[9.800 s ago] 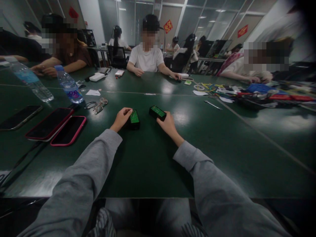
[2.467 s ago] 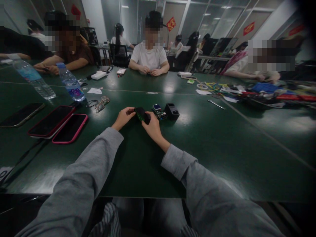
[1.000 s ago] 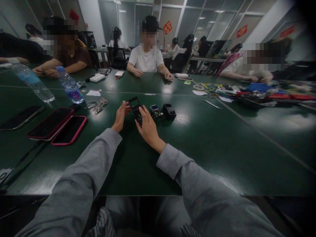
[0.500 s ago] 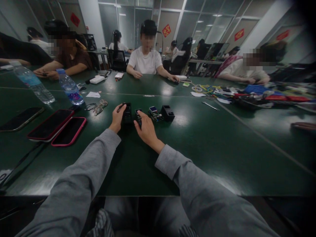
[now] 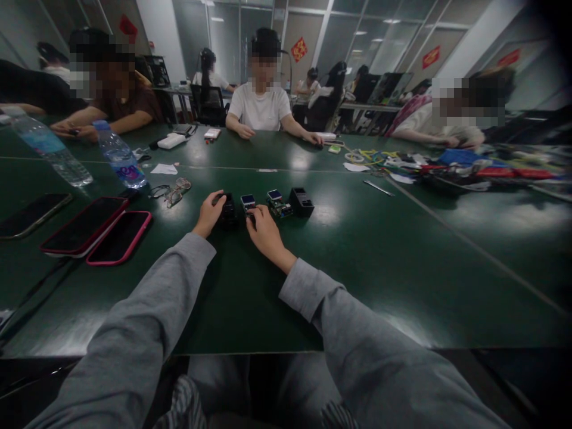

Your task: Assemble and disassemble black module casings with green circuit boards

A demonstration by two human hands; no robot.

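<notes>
Our left hand (image 5: 208, 213) pinches one black casing (image 5: 227, 208); our right hand (image 5: 264, 231) pinches one of two blue-screened boards (image 5: 248, 202), a second casing (image 5: 301, 201) beyond.

Dim room, lit by ceiling panels far behind. Pale glare patches lie on the glossy dark green desk (image 5: 402, 250), toward its far edge. Picture corners darken and bend; the right side blurs.

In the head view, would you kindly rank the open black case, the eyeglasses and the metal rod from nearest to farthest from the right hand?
From the right hand:
1. Open black case, just up and right.
2. Eyeglasses, to the left, past the left hand.
3. Metal rod, far right, by the table seam.
</notes>
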